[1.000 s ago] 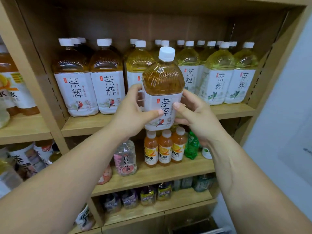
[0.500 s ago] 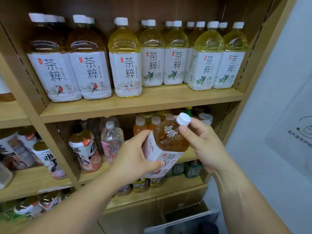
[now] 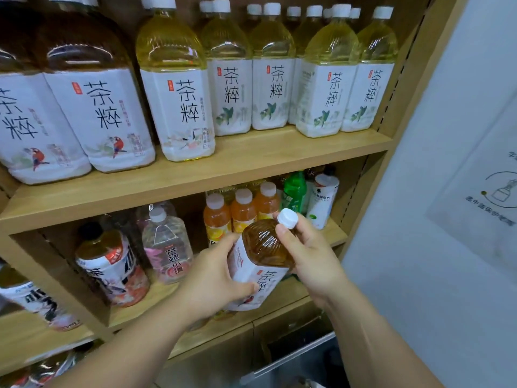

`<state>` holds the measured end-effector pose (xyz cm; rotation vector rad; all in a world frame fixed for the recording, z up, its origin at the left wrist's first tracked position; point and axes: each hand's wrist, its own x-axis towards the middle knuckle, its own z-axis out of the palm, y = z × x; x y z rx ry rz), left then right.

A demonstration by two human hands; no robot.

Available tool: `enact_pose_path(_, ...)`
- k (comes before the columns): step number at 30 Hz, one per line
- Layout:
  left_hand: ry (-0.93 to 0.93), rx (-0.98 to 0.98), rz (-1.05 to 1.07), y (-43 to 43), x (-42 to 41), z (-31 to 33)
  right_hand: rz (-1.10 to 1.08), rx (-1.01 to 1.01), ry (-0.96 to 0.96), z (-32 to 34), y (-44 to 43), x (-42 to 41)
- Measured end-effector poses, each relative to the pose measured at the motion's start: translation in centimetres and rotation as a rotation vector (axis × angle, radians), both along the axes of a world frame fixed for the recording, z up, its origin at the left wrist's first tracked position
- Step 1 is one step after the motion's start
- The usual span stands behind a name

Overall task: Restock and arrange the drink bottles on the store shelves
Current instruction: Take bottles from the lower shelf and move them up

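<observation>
Below the upper shelf board (image 3: 279, 161), the amber tea bottle (image 3: 263, 253) is held tilted, white cap (image 3: 288, 218) pointing up and right. The left hand (image 3: 215, 281) grasps the labelled body. The right hand (image 3: 310, 256) clasps the shoulder and neck, thumb just under the cap. Large tea bottles (image 3: 179, 107) stand on that board.

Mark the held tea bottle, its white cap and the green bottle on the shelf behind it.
held tea bottle (image 3: 261, 247), head view, on its brown ribbed shoulder.
white cap (image 3: 288, 217), head view, on the cap's side.
green bottle (image 3: 294, 193), head view, on its upper body.
</observation>
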<state>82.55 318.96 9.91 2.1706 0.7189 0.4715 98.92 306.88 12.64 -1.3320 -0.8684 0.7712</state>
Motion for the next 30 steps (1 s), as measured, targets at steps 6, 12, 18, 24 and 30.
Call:
enact_pose_path(6,0.017,-0.077,-0.062,3.0,1.4,-2.0,-0.091,-0.098,-0.055,-0.7,2.3,-0.5)
enact_pose_path(12,-0.012,-0.179,-0.098,4.8,3.8,-3.4,-0.207,-0.180,-0.014,-0.9,2.7,2.1)
enact_pose_path(18,-0.083,-0.236,-0.056,4.8,6.7,-4.3,-0.514,-0.284,0.014,-2.0,1.5,8.7)
enact_pose_path(24,-0.150,-0.293,0.084,3.6,10.0,-5.8,-0.583,-0.360,-0.161,-3.7,2.9,16.4)
enact_pose_path(30,-0.195,-0.274,0.180,2.2,12.7,-6.9,-0.494,-0.386,-0.447,-5.0,5.7,21.7)
